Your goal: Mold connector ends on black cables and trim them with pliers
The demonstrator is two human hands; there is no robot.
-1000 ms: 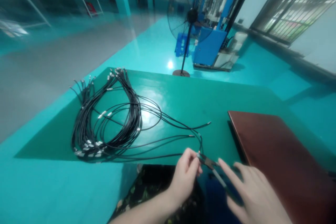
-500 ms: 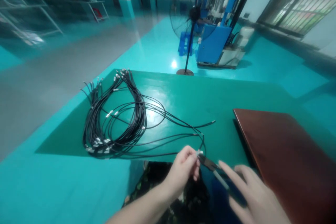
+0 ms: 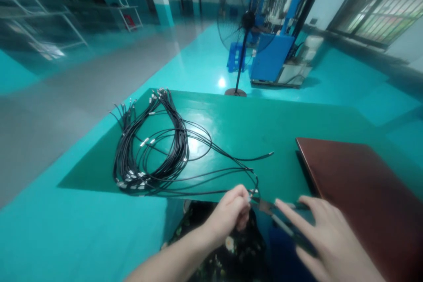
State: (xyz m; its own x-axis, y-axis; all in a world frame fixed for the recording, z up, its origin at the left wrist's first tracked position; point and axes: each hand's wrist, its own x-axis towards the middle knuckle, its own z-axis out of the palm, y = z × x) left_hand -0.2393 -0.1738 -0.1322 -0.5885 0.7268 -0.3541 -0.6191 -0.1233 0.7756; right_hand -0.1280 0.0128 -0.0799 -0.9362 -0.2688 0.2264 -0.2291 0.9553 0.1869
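Observation:
My left hand (image 3: 233,208) is closed in a pinch on the end of a black cable (image 3: 257,181) at the table's front edge. My right hand (image 3: 330,235) holds a pair of pliers (image 3: 265,206), with the fingers around its spread handles. The pliers' jaws are right beside the left fingertips, at the cable end; whether they touch it is blurred. Left of the hands, a large coiled bundle of black cables (image 3: 180,145) with white tags and metal ends lies on the green table (image 3: 241,119). A few strands run from it towards my left hand.
A reddish-brown board (image 3: 360,185) lies on the table at the right, close to my right hand. Beyond the table stand a black pedestal fan (image 3: 243,57) and a blue machine (image 3: 272,57). White-framed racks (image 3: 76,31) are at the far left.
The pliers' handles have spread wider apart in my right hand, and its fingers have opened with them. My left hand keeps its pinch. The whole view has shifted slightly.

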